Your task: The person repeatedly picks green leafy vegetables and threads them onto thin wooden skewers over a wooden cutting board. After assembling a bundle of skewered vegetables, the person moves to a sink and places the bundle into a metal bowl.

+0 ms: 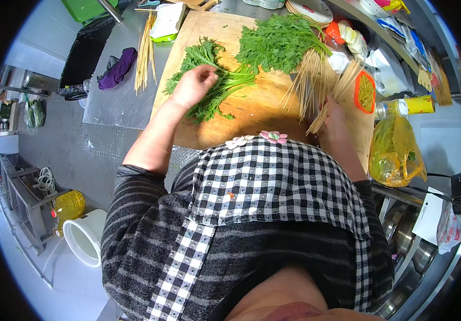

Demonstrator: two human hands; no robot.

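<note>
My left hand (197,85) is over a loose pile of leafy greens (210,104) on the wooden cutting board (262,112). Its fingers are curled close to the stems; whether a stem is pinched between them is hard to see. My right hand (334,112) grips a bundle of thin bamboo skewers (345,82), tilted over the board's right side. Left of that bundle, more bamboo skewers (304,86) lie fanned out on the board. A larger heap of leafy greens (274,42) rests at the board's back, its stems pointing right.
An orange-rimmed container (365,93) of yellowish food sits by the board's right edge, near a glass jar (387,109) and a yellow plastic bag (397,154). On the metal counter (114,102) at left lie a purple cloth (119,70) and more skewers (146,54). Plates (310,12) stand behind.
</note>
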